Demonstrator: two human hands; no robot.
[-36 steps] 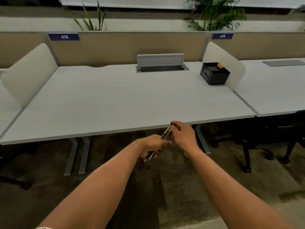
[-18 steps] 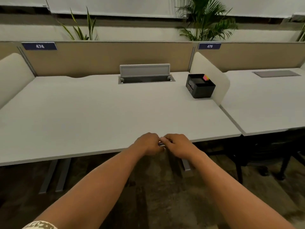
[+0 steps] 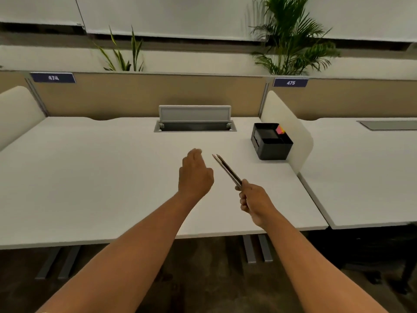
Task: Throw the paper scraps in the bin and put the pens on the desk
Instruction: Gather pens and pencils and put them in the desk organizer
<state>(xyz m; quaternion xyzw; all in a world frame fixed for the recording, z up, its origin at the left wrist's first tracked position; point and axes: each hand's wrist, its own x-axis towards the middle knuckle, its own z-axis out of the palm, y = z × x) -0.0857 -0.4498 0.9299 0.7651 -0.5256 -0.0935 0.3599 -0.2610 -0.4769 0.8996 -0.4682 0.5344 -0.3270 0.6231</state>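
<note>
Head view: right hand (image 3: 255, 203) pinches the pens (image 3: 227, 169) above the desk (image 3: 90, 168); left hand (image 3: 195, 175), loosely curled and holding nothing, hovers just beside their tips.

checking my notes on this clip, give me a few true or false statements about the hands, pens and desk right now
1. The right hand grips the pens at their lower end. True.
2. The left hand also holds a pen. False: it holds nothing and is apart from the pens.
3. The pens lie flat on the desk. False: they are held above it, pointing up and away.
4. A black organizer stands on the desk at the far right, beside the divider. True.
5. The label on the right partition reads 474. False: it reads 475.
</note>
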